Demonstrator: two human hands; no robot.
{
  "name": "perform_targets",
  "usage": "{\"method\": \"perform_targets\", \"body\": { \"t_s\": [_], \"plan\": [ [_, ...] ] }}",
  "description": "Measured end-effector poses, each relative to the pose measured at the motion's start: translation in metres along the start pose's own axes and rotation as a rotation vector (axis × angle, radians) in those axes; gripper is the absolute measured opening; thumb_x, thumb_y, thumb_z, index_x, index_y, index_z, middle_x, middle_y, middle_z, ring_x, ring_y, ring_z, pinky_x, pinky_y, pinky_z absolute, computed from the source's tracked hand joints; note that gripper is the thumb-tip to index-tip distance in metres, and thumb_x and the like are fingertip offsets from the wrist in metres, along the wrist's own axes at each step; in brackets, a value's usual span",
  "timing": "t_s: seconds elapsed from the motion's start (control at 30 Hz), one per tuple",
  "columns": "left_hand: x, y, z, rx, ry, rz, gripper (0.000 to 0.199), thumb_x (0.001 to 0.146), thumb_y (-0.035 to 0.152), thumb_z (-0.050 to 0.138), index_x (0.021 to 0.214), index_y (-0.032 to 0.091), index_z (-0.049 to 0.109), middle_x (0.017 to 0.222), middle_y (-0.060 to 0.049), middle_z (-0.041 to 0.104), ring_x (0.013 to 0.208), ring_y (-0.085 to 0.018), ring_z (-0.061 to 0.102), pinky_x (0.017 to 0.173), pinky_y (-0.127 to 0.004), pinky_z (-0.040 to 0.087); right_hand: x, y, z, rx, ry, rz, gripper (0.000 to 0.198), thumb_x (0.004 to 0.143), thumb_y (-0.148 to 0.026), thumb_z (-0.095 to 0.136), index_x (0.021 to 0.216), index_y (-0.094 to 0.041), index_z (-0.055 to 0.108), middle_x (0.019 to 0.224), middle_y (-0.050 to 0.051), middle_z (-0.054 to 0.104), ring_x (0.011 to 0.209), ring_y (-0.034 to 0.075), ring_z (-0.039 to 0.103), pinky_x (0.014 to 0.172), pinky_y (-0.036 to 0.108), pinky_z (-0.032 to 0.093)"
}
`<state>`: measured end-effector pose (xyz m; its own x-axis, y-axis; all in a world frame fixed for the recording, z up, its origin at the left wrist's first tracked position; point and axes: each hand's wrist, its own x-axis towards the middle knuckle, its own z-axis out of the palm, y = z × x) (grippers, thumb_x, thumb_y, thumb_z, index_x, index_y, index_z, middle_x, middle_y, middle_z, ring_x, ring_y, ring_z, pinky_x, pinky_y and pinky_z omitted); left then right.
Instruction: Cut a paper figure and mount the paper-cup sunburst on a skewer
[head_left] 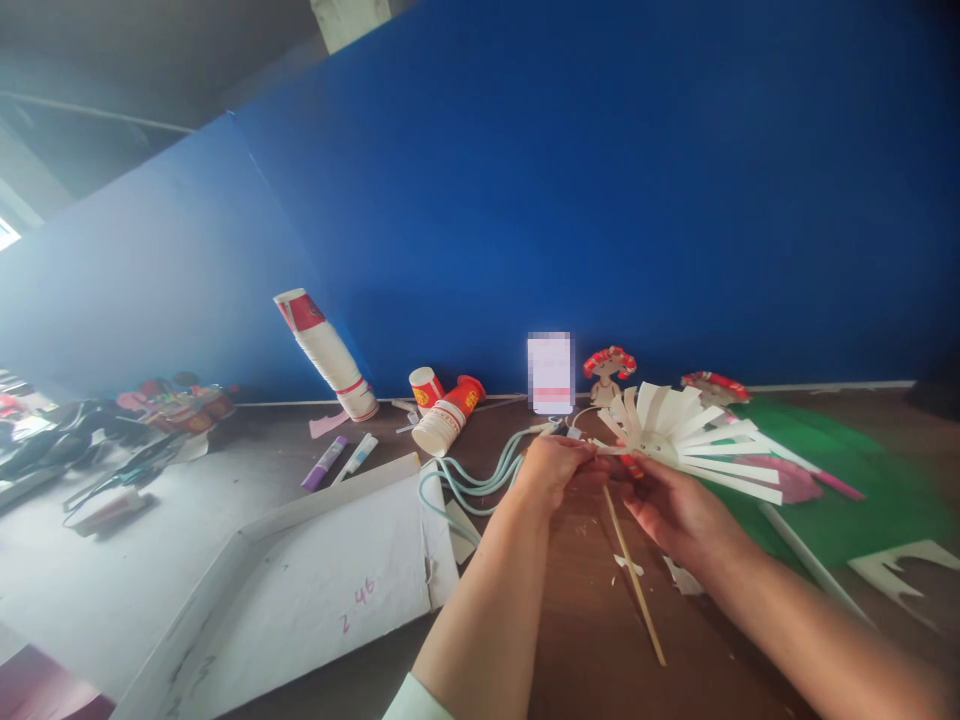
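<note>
A white paper cup cut into strips is fanned out in front of me, its strips spreading mostly up and to the right. My right hand grips it from below near its centre, where a bit of red shows between the fingers. On its left side, my left hand has its fingers closed around the end of one strip. Below my hands a thin wooden stick lies on the brown table, with white paper scraps beside it.
At left are a shallow white box, stacked paper cups, red-and-white cups, a purple glue stick and a pale blue cable. Behind my hands stand a blurred-out screen and a paper figure with red curls. Green sheet at right.
</note>
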<state>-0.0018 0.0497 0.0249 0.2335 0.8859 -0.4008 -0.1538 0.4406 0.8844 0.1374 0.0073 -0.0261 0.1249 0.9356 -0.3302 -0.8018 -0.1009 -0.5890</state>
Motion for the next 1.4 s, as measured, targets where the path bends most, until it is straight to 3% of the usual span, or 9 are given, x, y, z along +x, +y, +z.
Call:
{"method": "perform_targets", "body": {
  "t_s": [0.33,0.9,1.4],
  "plan": [
    [-0.005,0.005,0.002,0.044,-0.001,-0.003,0.02,0.086,0.002,0.063,0.067,0.008,0.067,0.064,-0.009,0.07,0.059,-0.015,0.068,0.063,-0.025,0.058,0.003,-0.002,-0.003,-0.026,-0.012,-0.01,0.015,0.08,-0.005,0.07,0.081,-0.019,0.074,0.07,0.002,0.077,0.066,0.015,0.073,0.059,0.021,0.062],
    [-0.005,0.005,0.002,0.179,0.027,0.027,0.022,0.082,0.01,0.07,0.061,0.014,0.065,0.055,0.0,0.062,0.05,-0.01,0.057,0.06,-0.023,0.054,0.001,-0.001,-0.004,-0.04,-0.016,-0.01,0.014,0.079,-0.006,0.073,0.08,-0.019,0.074,0.07,0.002,0.077,0.064,0.015,0.073,0.056,0.021,0.061],
    [0.005,-0.005,0.0,0.246,0.04,0.074,0.023,0.079,0.013,0.074,0.06,0.016,0.061,0.056,0.0,0.062,0.051,-0.01,0.056,0.058,-0.021,0.051,-0.002,-0.001,0.001,-0.037,0.012,0.015,0.015,0.081,-0.003,0.07,0.079,-0.018,0.073,0.069,0.003,0.076,0.061,0.013,0.071,0.053,0.018,0.059]
  ]
}}
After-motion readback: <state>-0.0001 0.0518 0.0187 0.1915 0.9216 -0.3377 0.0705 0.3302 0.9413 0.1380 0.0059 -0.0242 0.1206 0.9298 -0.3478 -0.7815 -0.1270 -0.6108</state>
